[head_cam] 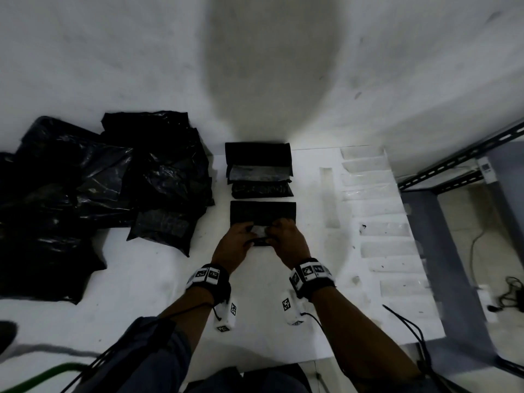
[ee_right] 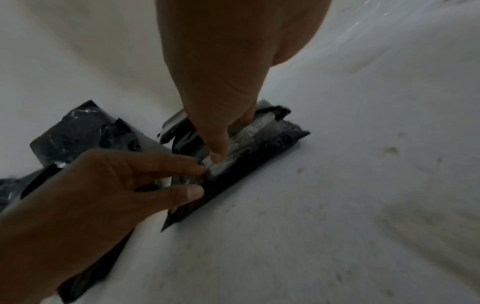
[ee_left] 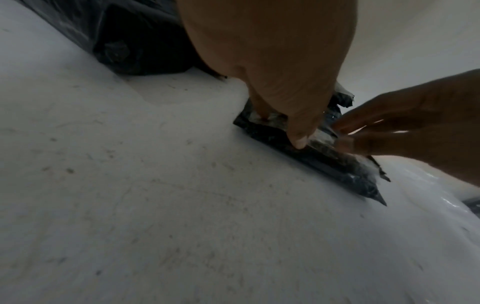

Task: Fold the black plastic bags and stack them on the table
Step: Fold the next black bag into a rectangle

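Observation:
A half-folded black plastic bag (head_cam: 262, 214) lies on the white table (head_cam: 141, 279) straight in front of me. My left hand (head_cam: 249, 236) and right hand (head_cam: 276, 234) meet at its near edge. Each pinches the folded near strip between thumb and fingers. In the left wrist view my left hand (ee_left: 280, 127) has its thumb on the bag (ee_left: 337, 168). In the right wrist view my right hand (ee_right: 231, 139) clamps the same bag (ee_right: 272, 142). Just beyond lies a stack of folded bags (head_cam: 258, 168). A heap of loose black bags (head_cam: 99, 188) covers the table's left side.
Clear plastic strips (head_cam: 382, 194) lie in rows on the table's right part. A grey metal shelf frame (head_cam: 442, 171) stands past the right edge, with cables (head_cam: 510, 290) on the floor below. A green hose (head_cam: 42, 375) runs at the bottom left.

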